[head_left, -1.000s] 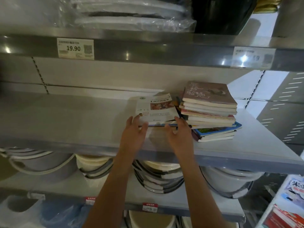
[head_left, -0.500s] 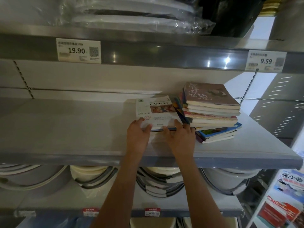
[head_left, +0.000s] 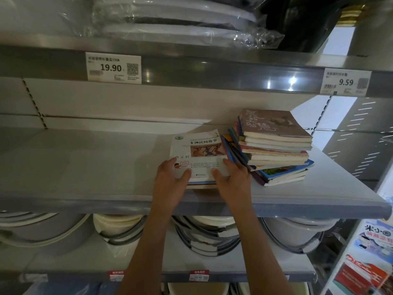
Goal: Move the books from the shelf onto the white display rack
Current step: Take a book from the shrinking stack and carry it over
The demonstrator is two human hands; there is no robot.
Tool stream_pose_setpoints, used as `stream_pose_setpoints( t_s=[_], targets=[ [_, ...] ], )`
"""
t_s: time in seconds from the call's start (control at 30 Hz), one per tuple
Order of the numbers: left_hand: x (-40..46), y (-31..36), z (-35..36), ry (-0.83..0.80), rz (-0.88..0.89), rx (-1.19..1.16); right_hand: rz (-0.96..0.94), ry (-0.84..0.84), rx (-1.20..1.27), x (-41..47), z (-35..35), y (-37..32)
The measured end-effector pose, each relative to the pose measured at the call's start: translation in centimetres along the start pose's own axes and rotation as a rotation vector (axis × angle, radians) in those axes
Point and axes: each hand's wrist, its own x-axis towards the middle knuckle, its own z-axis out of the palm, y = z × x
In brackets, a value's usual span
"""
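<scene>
both hands, left hand (head_left: 172,182) and right hand (head_left: 232,181), gripped the white book (head_left: 196,155) at frame center; stack (head_left: 274,145) on shelf (head_left: 85,167) not yet moved.

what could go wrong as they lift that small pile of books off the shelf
1. The left hand and right hand grip only the near edge of the small pile, so lower books could slide out.
2. The right hand sits against the tall stack, whose bottom books are splayed; a bump might topple it.
</scene>
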Motion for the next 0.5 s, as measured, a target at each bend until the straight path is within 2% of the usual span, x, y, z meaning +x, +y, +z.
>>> stream_pose_setpoints(
  t_s=[0.13, 0.2, 0.37, 0.5],
  targets=[
    [0.6, 0.2, 0.0, -0.091, 0.008, 0.065, -0.032, -0.063, -0.066, -0.1, 0.5, -0.3],
    [0.4, 0.0, 0.0, -0.086, 0.015, 0.053, -0.030, -0.076, -0.060, -0.2, 0.2, -0.4],
    [-0.8, 0.1, -0.6, -0.028, -0.009, -0.104, 0.036, -0.060, 0.143, -1.0, -0.3, -0.3],
    [-1.8, 0.0, -1.0, -0.011, 0.015, -0.100, 0.095, -0.059, 0.166, -1.7, -0.5, 0.1]
  ],
)
